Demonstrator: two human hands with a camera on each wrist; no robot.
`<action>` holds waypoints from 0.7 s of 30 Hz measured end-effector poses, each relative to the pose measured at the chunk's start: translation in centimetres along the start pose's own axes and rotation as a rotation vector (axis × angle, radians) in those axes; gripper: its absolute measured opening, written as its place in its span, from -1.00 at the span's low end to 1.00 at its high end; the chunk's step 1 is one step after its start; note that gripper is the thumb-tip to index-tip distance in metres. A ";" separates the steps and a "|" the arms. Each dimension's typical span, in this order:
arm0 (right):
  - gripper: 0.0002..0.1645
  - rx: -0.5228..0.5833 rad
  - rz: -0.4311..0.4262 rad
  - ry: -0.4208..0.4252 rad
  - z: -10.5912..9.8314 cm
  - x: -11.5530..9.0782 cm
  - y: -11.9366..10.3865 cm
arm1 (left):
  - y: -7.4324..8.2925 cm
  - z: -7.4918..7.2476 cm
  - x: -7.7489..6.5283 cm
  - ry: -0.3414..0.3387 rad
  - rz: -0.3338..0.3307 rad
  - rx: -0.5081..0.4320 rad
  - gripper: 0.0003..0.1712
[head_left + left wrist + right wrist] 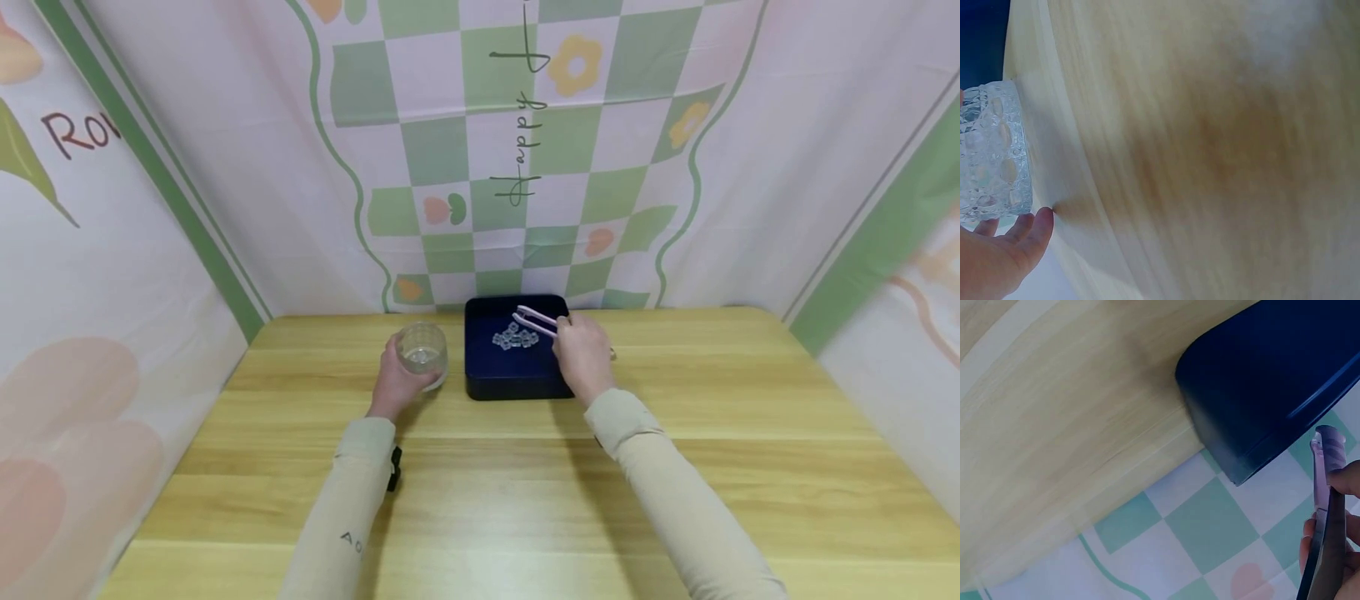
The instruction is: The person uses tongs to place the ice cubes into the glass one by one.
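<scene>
Right hand (583, 350): fingers curl closed around pink tongs (1321, 487); tips hang over tray (517, 388); we cannot tell if they grip anything. Clear cubes (514, 338) lie in tray; we judge them light, hard, slippery: pinch opposite faces. Left hand (396, 382): fingers wrap glass (997, 153), beside tray; we judge it stiff, fragile: grip sidewall.

1 left hand (396, 382) and 1 right hand (585, 350) are showing; 2 pale sleeves (337, 500) are showing with them; 1 glass (423, 354), 1 blue tray (517, 367), 1 pair of tongs (537, 316) and 1 wooden table (510, 500) are appearing; small clear pieces (516, 339) are lying too crowded for an exact count, though clearly numbering more than 5; 2 yellow flowers (558, 68) are decorating 1 checkered cloth (487, 133).
</scene>
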State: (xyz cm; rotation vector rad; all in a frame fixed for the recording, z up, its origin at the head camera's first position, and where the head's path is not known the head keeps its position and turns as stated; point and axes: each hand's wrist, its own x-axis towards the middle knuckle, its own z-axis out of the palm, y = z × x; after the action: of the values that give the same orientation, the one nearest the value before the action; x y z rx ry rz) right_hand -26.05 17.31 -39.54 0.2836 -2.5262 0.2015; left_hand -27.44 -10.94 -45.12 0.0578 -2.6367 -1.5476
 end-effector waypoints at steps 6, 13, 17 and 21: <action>-0.73 0.027 -0.061 0.058 0.0 0.1 -0.8 | -0.2 0.1 0.1 -0.004 0.000 0.011 0.14; -0.68 0.022 -0.138 0.088 -0.3 0.4 -2.2 | -0.4 0.0 0.2 -0.010 0.005 0.020 0.13; -0.68 0.034 -0.172 0.093 -0.6 0.5 -3.3 | -0.2 0.1 0.2 -0.004 0.005 0.015 0.14; -0.69 0.042 -0.214 0.100 -0.7 0.5 -4.4 | -0.1 0.1 0.1 0.004 0.006 0.013 0.14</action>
State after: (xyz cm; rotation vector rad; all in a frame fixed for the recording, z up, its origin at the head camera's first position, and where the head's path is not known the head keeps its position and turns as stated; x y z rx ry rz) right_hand -25.06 13.16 -38.33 0.5433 -2.3742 0.1802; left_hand -27.56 -10.90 -45.27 0.0536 -2.6422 -1.5267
